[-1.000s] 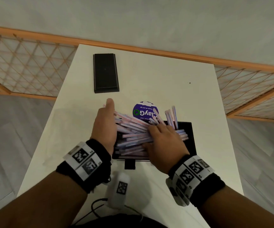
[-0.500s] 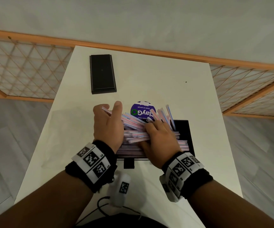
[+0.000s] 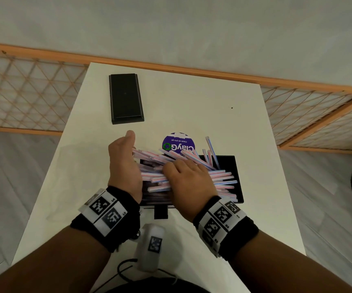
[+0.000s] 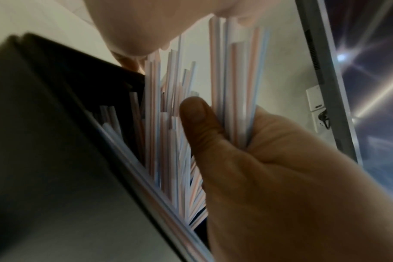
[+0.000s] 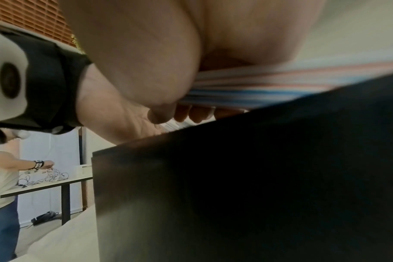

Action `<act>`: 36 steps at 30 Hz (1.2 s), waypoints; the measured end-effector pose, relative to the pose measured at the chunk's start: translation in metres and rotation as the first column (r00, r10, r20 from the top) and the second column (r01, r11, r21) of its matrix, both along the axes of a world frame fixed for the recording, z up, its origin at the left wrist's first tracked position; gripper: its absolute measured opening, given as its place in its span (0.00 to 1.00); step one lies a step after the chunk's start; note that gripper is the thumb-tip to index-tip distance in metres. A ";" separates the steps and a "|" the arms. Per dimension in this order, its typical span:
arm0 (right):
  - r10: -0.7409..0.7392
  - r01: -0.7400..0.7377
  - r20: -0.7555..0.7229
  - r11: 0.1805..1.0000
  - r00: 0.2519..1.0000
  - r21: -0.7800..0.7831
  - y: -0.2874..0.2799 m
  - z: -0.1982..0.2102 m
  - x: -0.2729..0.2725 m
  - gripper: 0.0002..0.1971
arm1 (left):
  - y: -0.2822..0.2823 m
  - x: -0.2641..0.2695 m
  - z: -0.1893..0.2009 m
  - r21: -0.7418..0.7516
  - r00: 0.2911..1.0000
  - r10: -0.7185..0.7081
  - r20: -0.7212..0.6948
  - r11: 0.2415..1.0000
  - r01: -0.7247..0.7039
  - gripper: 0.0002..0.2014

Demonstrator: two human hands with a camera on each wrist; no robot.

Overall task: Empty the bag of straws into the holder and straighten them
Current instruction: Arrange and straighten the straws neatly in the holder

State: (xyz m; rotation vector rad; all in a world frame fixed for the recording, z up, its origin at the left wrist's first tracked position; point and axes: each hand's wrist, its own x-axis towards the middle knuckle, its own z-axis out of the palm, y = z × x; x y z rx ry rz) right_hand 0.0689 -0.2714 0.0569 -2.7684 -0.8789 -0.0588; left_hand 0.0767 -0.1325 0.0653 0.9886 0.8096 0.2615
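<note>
Bare hands (image 3: pixel 124 172), forearms (image 3: pixel 44 263); black wristbands (image 3: pixel 87 230), white coded tags (image 3: pixel 104 210).

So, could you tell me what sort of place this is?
Probably an indoor lab or workroom: a plain white table, a wooden lattice partition, and another person handling cables at a second table.

2 hands (image 3: pixel 124 168) (image 3: pixel 189 180), 1 black holder (image 3: pixel 232 163), 1 black slab (image 3: pixel 126 98), 1 purple disc (image 3: pixel 179 142), 1 table (image 3: pixel 192 92); straws (image 3: pixel 221 176) beyond counting.

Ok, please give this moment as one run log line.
phase: straightening | left hand: pinches straws | right hand: curled over straws | holder: on table, straws uneven, few sticking up
</note>
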 end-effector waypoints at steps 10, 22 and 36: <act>-0.082 0.102 -0.226 0.992 0.971 0.076 0.000 -0.013 -0.009 0.27 | -0.009 0.000 -0.013 0.368 0.981 -0.143 -0.134 0.912 0.183 0.32; -0.267 0.291 -0.155 0.944 0.951 0.157 -0.072 -0.008 -0.009 0.24 | 0.013 0.004 -0.003 0.226 0.967 -0.252 0.023 0.944 0.241 0.11; -0.054 0.101 -0.236 0.976 0.970 0.194 -0.036 -0.008 0.004 0.38 | 0.023 0.003 0.013 0.558 0.944 -0.327 -0.036 0.778 0.290 0.13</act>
